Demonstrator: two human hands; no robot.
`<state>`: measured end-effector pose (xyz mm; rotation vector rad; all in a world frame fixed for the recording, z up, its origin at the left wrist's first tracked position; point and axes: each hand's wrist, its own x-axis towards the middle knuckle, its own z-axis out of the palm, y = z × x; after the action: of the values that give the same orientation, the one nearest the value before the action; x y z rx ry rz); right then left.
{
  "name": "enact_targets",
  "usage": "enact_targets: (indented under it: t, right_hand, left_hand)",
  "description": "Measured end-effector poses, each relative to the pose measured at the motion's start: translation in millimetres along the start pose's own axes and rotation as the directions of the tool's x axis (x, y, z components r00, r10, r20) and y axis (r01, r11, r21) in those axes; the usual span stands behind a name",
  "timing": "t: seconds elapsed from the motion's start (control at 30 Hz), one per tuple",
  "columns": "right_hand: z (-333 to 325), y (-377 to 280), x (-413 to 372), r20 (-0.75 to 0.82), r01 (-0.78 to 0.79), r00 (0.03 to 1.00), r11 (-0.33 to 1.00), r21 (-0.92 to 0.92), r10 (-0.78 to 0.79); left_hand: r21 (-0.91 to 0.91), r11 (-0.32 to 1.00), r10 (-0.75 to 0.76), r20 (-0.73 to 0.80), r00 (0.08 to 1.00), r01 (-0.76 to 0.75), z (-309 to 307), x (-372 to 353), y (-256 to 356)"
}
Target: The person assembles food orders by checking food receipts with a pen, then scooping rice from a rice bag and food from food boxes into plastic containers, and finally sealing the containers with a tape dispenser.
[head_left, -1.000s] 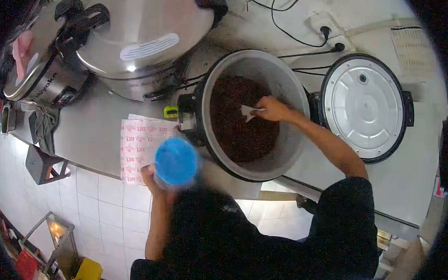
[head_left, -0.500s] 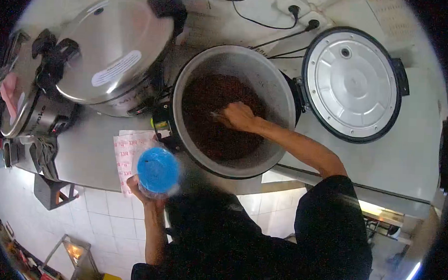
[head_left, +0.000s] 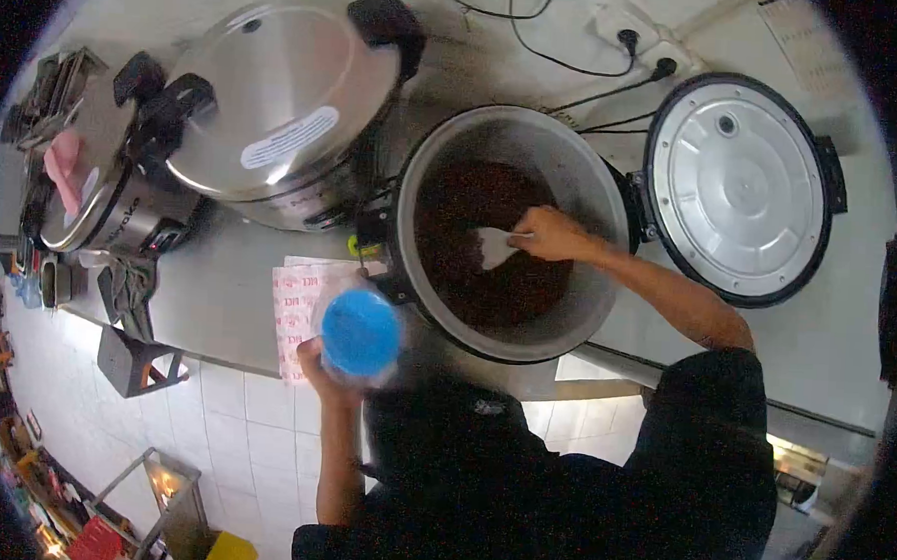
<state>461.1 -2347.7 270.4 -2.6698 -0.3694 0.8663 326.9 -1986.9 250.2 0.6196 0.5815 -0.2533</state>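
Observation:
My right hand (head_left: 553, 234) is closed around the handle of a pale rice paddle (head_left: 496, 250) inside the open cooker pot (head_left: 587, 201). Its broad blade lies over dark reddish-brown grains (head_left: 472, 196), which look like cooked rice. With fingers wrapped along its left side, my left hand (head_left: 324, 373) holds a round blue bowl (head_left: 362, 332) with a clear rim. The bowl is just left of the pot, above the counter's front edge, and no contents can be made out in it.
The hinged lid (head_left: 738, 193) stands open to the right. A large closed rice cooker (head_left: 286, 93) and a smaller one (head_left: 121, 206) with a pink paddle (head_left: 63, 171) on top are at left. Printed paper (head_left: 293, 318) lies beside the bowl. Plugged cables (head_left: 617, 92) run behind the pot.
The camera view has swung left, so everything appears farther right. The paddle's blade, mostly hidden before, now shows above the grains. My left hand still holds the bowl.

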Motion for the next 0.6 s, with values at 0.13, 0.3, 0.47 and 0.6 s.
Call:
enact_targets:
  t: [0.13, 0.3, 0.47, 0.6]
  right_hand:
    - [53.6, -16.3, 30.1, -0.030, -0.117, 0.993, 0.990, -0.078, 0.115]
    - [70.2, -3.6, 42.9, -0.017, -0.172, 0.982, 0.939, 0.298, 0.186]
    - [-14.1, 6.5, 6.0, 0.054, -0.205, 0.979, 0.919, 0.336, 0.198]
    - [-84.7, 6.0, -33.7, 0.040, -0.231, 0.973, 0.964, 0.132, 0.228]
  left_hand:
    - [0.153, 0.988, 0.035, -0.093, 0.995, -0.021, -14.8, -0.2, -9.7]
    - [0.008, 1.000, 0.027, -0.038, 0.999, -0.027, -23.5, 9.7, -13.7]
    - [-0.139, 0.989, 0.019, -0.147, 0.989, -0.040, -39.3, 25.5, -5.1]
    - [-0.101, 0.992, 0.053, -0.198, 0.979, -0.074, -40.1, 41.9, 5.9]
